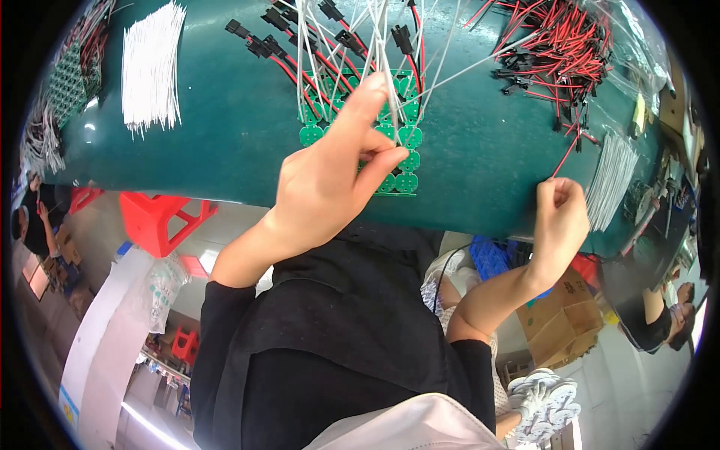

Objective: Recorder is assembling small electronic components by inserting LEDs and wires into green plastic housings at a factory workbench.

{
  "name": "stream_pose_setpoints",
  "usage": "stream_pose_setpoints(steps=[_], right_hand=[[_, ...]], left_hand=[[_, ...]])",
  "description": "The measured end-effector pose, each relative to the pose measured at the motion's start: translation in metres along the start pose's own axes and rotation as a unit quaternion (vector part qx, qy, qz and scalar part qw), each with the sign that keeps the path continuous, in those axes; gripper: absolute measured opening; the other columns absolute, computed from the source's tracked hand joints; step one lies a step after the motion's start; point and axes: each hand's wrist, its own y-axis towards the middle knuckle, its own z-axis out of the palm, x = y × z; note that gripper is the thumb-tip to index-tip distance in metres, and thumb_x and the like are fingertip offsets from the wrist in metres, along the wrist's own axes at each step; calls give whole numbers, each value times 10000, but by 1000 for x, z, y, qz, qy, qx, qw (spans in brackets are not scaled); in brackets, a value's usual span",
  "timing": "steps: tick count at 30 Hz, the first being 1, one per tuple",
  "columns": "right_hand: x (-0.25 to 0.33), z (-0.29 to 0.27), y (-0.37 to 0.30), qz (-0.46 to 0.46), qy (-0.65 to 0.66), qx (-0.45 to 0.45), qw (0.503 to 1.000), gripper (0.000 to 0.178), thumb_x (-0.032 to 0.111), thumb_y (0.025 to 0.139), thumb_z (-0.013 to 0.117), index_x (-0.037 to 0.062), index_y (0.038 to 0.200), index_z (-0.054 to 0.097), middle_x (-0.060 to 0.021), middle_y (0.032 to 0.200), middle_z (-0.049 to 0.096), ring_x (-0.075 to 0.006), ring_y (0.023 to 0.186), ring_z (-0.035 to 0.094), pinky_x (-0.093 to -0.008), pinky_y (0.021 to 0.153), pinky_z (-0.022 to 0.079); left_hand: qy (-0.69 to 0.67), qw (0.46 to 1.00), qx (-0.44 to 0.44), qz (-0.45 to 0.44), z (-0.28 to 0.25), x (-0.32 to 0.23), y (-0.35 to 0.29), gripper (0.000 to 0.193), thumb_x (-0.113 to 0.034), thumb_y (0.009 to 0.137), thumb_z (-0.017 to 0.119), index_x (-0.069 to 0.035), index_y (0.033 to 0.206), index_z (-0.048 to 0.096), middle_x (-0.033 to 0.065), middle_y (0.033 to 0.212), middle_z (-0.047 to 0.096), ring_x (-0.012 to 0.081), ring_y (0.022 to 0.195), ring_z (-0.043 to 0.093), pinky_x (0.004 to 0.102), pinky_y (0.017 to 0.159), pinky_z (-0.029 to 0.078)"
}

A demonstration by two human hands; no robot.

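My left hand (322, 176) is over a panel of green circuit boards (406, 182) at the table's near edge. Its thumb and a finger come together near a white wire (393, 97) that reaches down to the boards; one finger points up along the wires. Several red and black wires with black plugs (259, 46) and more white wires rise from the panel's far part. Off to the right, my right hand (562, 217) is closed, its fingertips pinching the end of a red wire (566, 156) below the wire pile. The pinched tips are partly hidden.
A bundle of white wires (152, 67) lies at the left, another (613, 180) right of my right hand. A heap of red and black wires (559, 52) is at the far right beside clear plastic. Boards with wires (73, 86) are stacked far left. A red stool (154, 221) stands below.
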Motion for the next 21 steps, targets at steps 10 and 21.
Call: stream_pose_setpoints(steps=[10,21], right_hand=[[30,23,-75,-55,610,196,766,134,15,960,546,-2,1020,427,-158,778,651,-111,573,583,-215,525,497],[57,45,-71,-334,476,126,804,242,-73,773,696,-5,950,545,-79,749,647,-136,524,560,-255,482,474]], left_hand=[[79,952,-240,-171,-119,43,-17,491,-18,877,697,22,1326,502,70,837,638,110,713,620,219,678,507],[-88,980,58,-172,-53,-30,-11,364,-53,757,795,-46,1102,678,43,910,651,129,785,624,256,663,521]])
